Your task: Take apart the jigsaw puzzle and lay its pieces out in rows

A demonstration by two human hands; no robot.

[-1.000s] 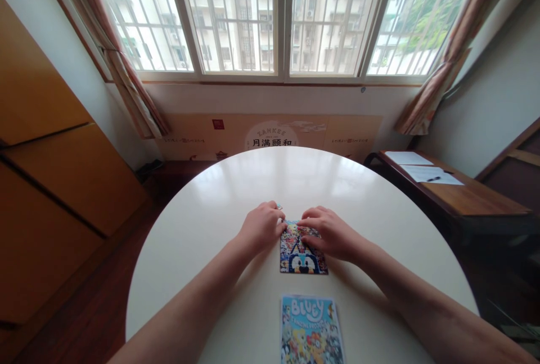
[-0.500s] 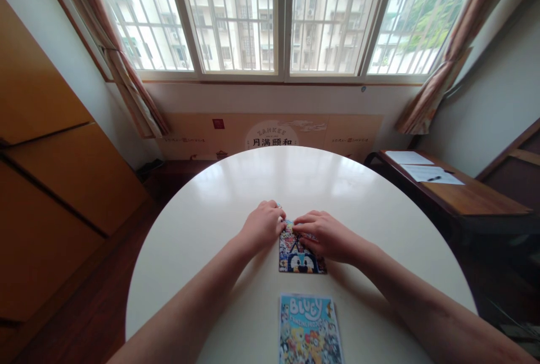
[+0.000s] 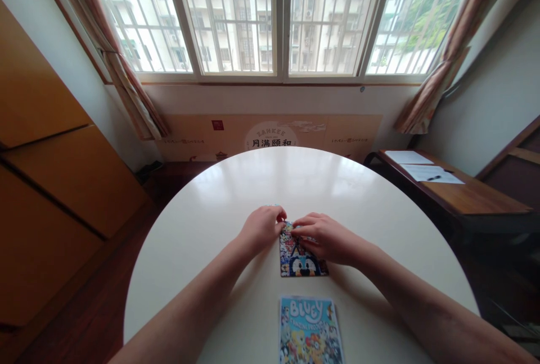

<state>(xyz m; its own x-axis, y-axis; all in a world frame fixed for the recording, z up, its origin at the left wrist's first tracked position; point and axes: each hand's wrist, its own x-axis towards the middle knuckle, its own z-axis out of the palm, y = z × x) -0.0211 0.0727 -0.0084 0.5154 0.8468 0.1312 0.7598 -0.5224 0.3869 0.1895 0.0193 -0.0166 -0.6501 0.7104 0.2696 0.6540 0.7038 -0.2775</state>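
A small jigsaw puzzle (image 3: 303, 265), printed with a blue cartoon dog's face and a busy multicoloured pattern, lies flat on the white round table (image 3: 189, 296). My left hand (image 3: 262, 225) is at its upper left corner, thumb and fingertips pinched together; whatever they hold is too small to make out. My right hand (image 3: 323, 234) rests over the puzzle's upper right part, fingers stretched out and lying on it. Both hands cover much of the upper edge. Nearer to me lies a Bluey picture card (image 3: 311, 330) with many cartoon characters.
Beyond the table stands a wall with a long printed board (image 3: 189, 127) below a barred window (image 3: 236, 15). A wooden side table (image 3: 485, 195) at right carries papers (image 3: 430, 174) and a pen. An orange-brown cabinet (image 3: 63, 178) stands at left.
My left fingers have shifted slightly, curling at the puzzle's upper corner. My right hand has stayed nearly in place on the puzzle. The view has tilted a little.
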